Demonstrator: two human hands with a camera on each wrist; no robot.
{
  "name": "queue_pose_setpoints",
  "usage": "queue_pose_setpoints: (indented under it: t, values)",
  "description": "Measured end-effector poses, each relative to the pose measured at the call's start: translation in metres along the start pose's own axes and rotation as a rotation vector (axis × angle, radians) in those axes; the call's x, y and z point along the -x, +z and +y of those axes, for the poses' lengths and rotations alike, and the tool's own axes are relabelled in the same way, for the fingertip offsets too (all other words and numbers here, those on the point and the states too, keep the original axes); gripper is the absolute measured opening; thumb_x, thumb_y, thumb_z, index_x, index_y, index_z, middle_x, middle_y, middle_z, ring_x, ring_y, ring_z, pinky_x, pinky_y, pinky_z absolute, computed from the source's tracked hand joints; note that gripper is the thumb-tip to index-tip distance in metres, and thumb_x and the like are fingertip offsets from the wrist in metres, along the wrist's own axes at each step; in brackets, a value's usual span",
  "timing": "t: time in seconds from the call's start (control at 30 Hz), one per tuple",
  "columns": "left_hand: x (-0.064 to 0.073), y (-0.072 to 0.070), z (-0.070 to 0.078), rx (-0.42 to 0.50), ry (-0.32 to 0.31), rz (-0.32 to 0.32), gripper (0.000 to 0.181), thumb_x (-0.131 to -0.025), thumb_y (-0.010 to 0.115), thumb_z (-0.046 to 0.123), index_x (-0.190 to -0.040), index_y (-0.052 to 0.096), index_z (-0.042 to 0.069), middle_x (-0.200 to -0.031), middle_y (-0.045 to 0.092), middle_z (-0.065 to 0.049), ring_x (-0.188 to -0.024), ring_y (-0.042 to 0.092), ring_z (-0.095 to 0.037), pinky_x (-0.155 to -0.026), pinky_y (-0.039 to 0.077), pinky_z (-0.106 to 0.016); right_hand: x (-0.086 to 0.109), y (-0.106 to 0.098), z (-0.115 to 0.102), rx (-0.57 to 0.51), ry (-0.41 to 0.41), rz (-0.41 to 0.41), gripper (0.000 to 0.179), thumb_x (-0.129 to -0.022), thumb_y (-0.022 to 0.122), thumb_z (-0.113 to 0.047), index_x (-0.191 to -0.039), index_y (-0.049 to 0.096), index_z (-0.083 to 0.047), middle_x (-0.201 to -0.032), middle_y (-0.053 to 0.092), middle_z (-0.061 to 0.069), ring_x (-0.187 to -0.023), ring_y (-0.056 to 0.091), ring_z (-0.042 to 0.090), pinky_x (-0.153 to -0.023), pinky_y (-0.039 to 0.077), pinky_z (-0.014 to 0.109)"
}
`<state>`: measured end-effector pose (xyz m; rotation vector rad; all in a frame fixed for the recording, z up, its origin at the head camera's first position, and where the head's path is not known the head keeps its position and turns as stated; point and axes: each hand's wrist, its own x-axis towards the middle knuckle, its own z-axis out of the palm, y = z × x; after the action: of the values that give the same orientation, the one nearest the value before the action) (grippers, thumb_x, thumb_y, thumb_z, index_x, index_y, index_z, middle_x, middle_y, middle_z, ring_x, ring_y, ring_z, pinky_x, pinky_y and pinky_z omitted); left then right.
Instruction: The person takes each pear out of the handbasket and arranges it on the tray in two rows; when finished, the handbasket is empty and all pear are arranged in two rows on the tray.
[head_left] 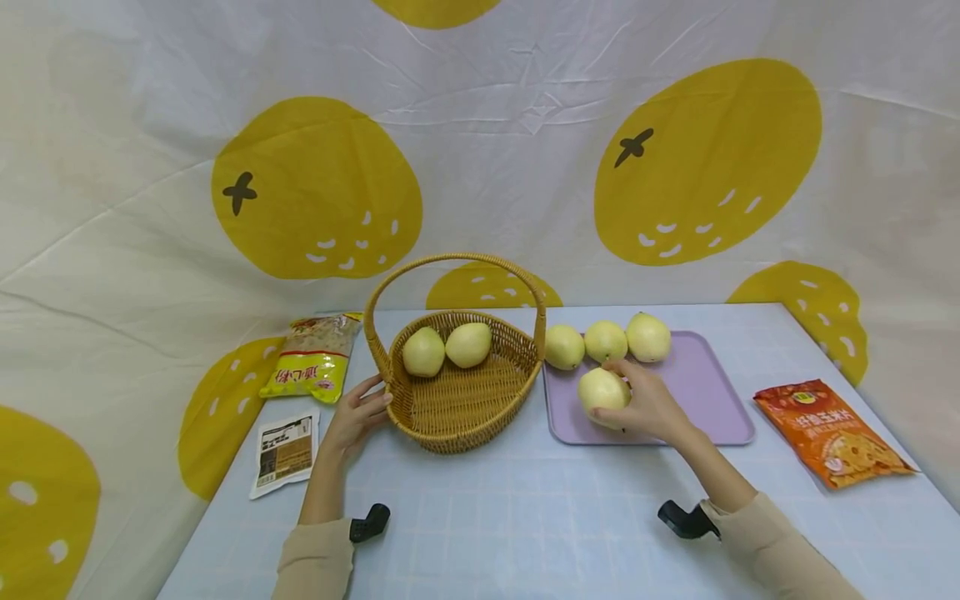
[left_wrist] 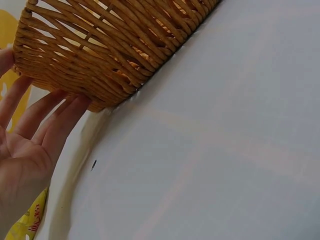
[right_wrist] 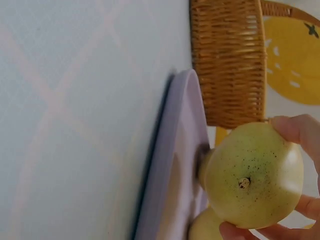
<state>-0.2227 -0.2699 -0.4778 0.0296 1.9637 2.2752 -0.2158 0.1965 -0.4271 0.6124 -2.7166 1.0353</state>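
My right hand (head_left: 645,402) grips a pale yellow-green pear (head_left: 603,397) above the near left part of a lilac tray (head_left: 712,392); its stem end (right_wrist: 244,183) faces the right wrist camera. Three more pears line the tray's far left side, the middle one (head_left: 606,341) between its neighbours. A wicker basket (head_left: 450,437) with a tall arched handle stands left of the tray, holding two pears, one of them (head_left: 423,352) on the left. Against the basket's outer left side rest the fingertips of my left hand (head_left: 358,421); in the left wrist view its fingers (left_wrist: 62,122) look fairly straight.
Left of the basket lie a yellow and clear food bag (head_left: 311,358) and a white and brown packet (head_left: 287,452). An orange snack bag (head_left: 832,433) is right of the tray. A fruit-print cloth (head_left: 517,150) hangs behind the pale checked table (head_left: 517,525).
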Motion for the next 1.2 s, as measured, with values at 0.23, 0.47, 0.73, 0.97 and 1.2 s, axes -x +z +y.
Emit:
queue_pose_setpoints:
  t: [0.23,0.47,0.73,0.97,1.2]
  values:
    - [-0.002,0.0,-0.002,0.0,0.005,0.0,0.058,-0.093,0.052,-0.002,-0.144,0.026,-0.008,-0.126,0.054,-0.022,-0.092,0.065,-0.009,-0.079,0.054,-0.028,-0.005,0.025,-0.007,0.011,0.06,0.014,0.065,-0.067,0.082,-0.027,-0.118,0.055,0.002,-0.111,0.062,0.019,-0.094,0.059,0.032,-0.076,0.05,0.048]
    - [-0.001,0.001,-0.002,0.004,0.001,0.006,0.06,-0.092,0.054,0.0,-0.144,0.026,-0.009,-0.123,0.057,-0.019,-0.092,0.065,-0.01,-0.079,0.054,-0.028,-0.008,0.041,-0.009,0.03,0.128,0.002,0.07,-0.068,0.081,-0.03,-0.122,0.052,0.002,-0.118,0.058,0.022,-0.101,0.056,0.036,-0.08,0.048,0.052]
    - [-0.001,0.0,-0.002,0.004,0.0,0.002,0.06,-0.092,0.054,0.0,-0.144,0.026,-0.008,-0.125,0.056,-0.021,-0.092,0.065,-0.01,-0.08,0.054,-0.028,-0.01,0.048,-0.015,0.114,0.129,0.008,0.071,-0.069,0.079,-0.035,-0.123,0.052,0.0,-0.12,0.054,0.027,-0.104,0.054,0.04,-0.081,0.048,0.055]
    - [-0.001,0.0,-0.002,0.027,0.019,0.003,0.062,-0.091,0.057,0.002,-0.144,0.027,-0.008,-0.109,0.064,-0.003,-0.093,0.066,-0.012,-0.079,0.055,-0.029,-0.01,0.05,-0.021,0.217,0.104,0.022,0.071,-0.068,0.078,-0.042,-0.123,0.053,-0.005,-0.114,0.053,0.026,-0.1,0.054,0.042,-0.072,0.05,0.054]
    - [-0.001,-0.001,-0.002,0.019,0.016,0.006,0.062,-0.091,0.057,0.002,-0.144,0.025,-0.009,-0.107,0.065,-0.002,-0.092,0.066,-0.011,-0.078,0.055,-0.028,-0.011,0.049,-0.023,0.244,0.071,0.013,0.067,-0.07,0.077,-0.039,-0.124,0.053,-0.007,-0.113,0.053,0.024,-0.1,0.053,0.041,-0.071,0.05,0.054]
